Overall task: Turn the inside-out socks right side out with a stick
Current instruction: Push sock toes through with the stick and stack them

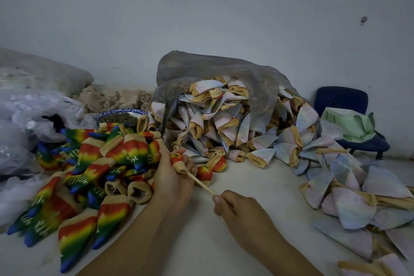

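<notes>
Dozens of rainbow socks [89, 175] lie turned on the table [257, 177] at left. Many more pale inside-out socks [224, 123] spill from the bag [201, 67] behind and to the right, so I judge the task well under half done. The left hand [170, 177] grips a bunched sock [179, 164] over the stick [201, 184], and the right hand [235, 210] pinches the stick's near end.

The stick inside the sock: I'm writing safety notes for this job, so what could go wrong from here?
1. The left hand grips the sock right over the stick; a hard push could jab the palm or pierce the knit.
2. The right hand pinches the thin stick only at its far end, so it may bend or slip.
3. The turned rainbow pile lies close to the pale unturned pile; socks could mix.
</notes>
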A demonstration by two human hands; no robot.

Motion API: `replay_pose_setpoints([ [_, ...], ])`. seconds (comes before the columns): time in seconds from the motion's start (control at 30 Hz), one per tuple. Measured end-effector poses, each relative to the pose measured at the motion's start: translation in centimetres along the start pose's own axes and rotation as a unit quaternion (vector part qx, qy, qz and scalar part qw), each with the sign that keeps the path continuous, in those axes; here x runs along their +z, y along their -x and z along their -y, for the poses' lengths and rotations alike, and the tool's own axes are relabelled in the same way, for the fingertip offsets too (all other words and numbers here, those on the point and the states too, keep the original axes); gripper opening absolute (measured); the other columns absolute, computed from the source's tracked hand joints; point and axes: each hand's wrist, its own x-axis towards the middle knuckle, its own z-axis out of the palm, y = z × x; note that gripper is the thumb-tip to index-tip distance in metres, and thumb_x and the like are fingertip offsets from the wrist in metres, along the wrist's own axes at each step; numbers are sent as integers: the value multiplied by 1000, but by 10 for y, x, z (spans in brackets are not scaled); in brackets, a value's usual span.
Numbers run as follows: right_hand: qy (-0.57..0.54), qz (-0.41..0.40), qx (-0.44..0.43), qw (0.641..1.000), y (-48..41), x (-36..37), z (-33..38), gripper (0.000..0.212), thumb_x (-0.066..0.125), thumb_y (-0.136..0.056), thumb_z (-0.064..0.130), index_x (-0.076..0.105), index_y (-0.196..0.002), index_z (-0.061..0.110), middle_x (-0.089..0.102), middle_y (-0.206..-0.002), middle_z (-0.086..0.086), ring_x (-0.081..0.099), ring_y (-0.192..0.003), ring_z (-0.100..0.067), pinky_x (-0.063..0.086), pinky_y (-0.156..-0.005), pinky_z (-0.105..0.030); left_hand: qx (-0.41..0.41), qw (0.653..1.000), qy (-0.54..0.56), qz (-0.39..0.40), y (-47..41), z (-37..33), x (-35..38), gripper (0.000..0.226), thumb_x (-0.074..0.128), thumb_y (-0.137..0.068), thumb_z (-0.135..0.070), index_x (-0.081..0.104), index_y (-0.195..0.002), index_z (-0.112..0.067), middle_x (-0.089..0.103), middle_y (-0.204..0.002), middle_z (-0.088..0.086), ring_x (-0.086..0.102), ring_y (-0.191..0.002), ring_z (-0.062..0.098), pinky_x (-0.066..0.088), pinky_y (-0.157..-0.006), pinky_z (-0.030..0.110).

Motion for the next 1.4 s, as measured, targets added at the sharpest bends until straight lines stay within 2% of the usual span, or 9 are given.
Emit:
replay_pose_setpoints([
  [0.23,-7,-29,30,999,2,12,4,37,31,-98,53,59,-83,32,68,-86,11,61,-80,-4,51,-77,-31,41,988,-142,-49,6,11,10,41,37,-104,-41,57,-85,-11,40,-55,-2,36,-52,11,35,-59,26],
  [0.4,-16,-48,37,998,-1,9,2,39,33,-97,54,61,-85,29,66,-82,7,60,-76,-8,50,-73,-32,93,934,-342,-49,4,10,3,16,44,-102,-41,57,-104,-32,59,-91,5,66,-72,15,57,-64,32],
  [0.6,-1,-83,42,996,-5,0,-8,40,32,-97,53,61,-89,27,68,-88,10,61,-77,-7,51,-73,-33,145,856,-489,77,14,12,-7,66,63,-93,-42,24,-142,-62,34,-146,-13,47,-126,11,52,-79,18],
  [0.67,5,-92,45,995,-6,-1,-11,40,32,-97,52,62,-89,26,69,-89,8,62,-79,-9,51,-75,-33,166,821,-534,113,14,15,-6,74,65,-92,-39,15,-143,-62,26,-156,-14,36,-139,12,48,-102,33],
  [0.87,56,-88,32,994,-6,0,-14,43,30,-98,52,62,-95,24,68,-85,5,62,-78,-12,51,-73,-36,191,775,-600,51,12,7,-8,59,45,-100,-43,22,-154,-39,56,-137,-6,56,-110,3,52,-90,31],
  [0.93,59,-90,32,994,-6,0,-14,43,30,-98,52,62,-95,23,67,-84,5,61,-78,-12,51,-73,-36,216,749,-624,47,11,5,-10,53,41,-103,-37,27,-155,-31,51,-142,-4,49,-127,10,45,-103,32],
  [1.07,37,-93,36,994,-5,-2,-16,41,33,-97,52,63,-92,25,68,-85,6,61,-76,-10,51,-71,-34,290,689,-658,90,9,2,-7,45,40,-102,-5,46,-145,-17,34,-146,-11,26,-135,1,19,-99,-2],
  [1.23,40,-103,53,993,-6,-12,-27,46,35,-94,57,63,-86,22,70,-86,4,63,-76,-11,52,-73,-36,312,620,-710,122,3,-3,-13,44,48,-100,-9,52,-140,-27,38,-127,-11,30,-118,10,31,-105,29],
  [1.4,76,-108,53,990,-7,-22,-37,50,35,-92,61,62,-83,19,69,-82,2,61,-73,-12,49,-69,-33,322,568,-736,176,1,-8,-17,36,56,-98,-19,60,-131,-33,38,-122,-13,30,-114,8,25,-95,17],
])
